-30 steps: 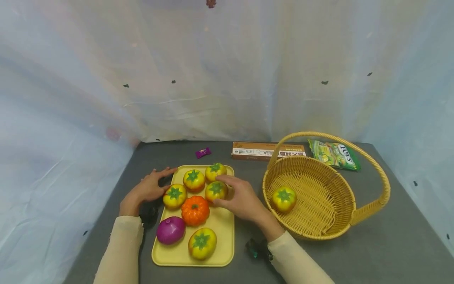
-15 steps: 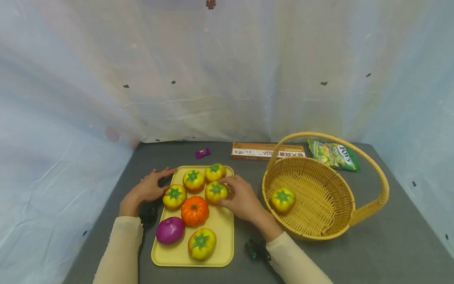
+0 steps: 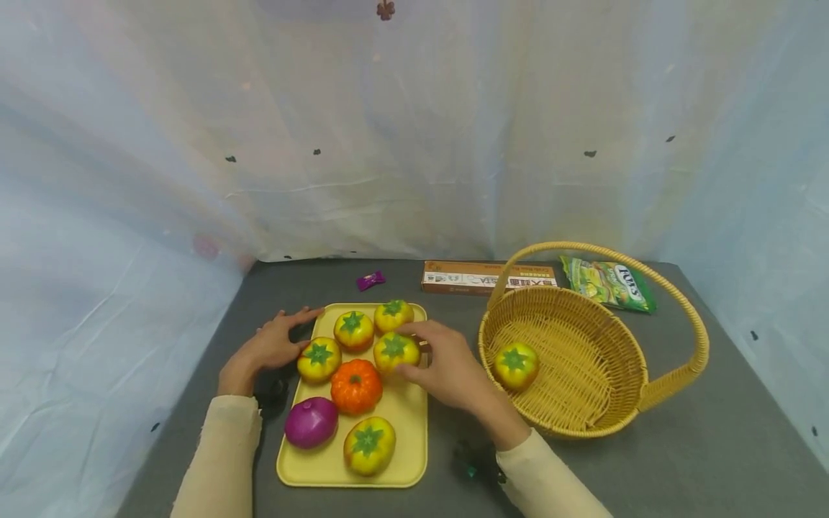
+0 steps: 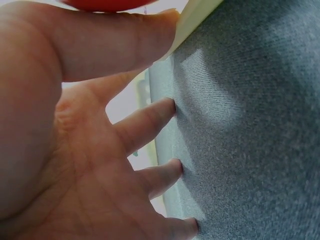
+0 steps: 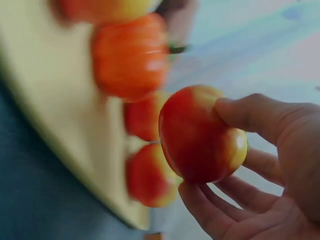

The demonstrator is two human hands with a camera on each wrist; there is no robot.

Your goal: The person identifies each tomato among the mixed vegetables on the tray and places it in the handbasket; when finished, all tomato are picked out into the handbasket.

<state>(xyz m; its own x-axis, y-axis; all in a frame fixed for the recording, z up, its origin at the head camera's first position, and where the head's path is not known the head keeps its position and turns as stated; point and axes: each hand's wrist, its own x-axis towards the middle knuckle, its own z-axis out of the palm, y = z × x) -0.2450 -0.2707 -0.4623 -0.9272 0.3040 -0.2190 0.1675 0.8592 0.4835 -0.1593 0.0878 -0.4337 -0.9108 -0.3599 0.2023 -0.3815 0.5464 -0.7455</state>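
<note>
My right hand [image 3: 453, 365] pinches a yellow-and-red persimmon [image 5: 200, 135] with a green star-shaped top between thumb and fingers. In the right wrist view this fruit stands off the yellow tray [image 3: 413, 432]. My left hand [image 3: 272, 342] lies at the tray's left edge; its thumb [image 4: 120, 42] meets the rim and its other fingers spread, tips down on the grey tabletop. On the tray are an orange pumpkin [image 3: 356, 386], a purple onion [image 3: 311, 422] and several more persimmons, among them one at the left [image 3: 319, 359] and one in front [image 3: 370, 446].
To the right stands a wicker basket [image 3: 624, 338] with a tall handle and one persimmon [image 3: 516, 366] inside. Behind lie a long pasta box [image 3: 460, 277], a green candy bag [image 3: 609, 284] and a small purple wrapped sweet [image 3: 370, 280]. Pale curtains [image 3: 401, 144] enclose the table.
My right fingers have closed on the persimmon, which has risen slightly from the tray. The left hand has kept its place at the tray's edge.
</note>
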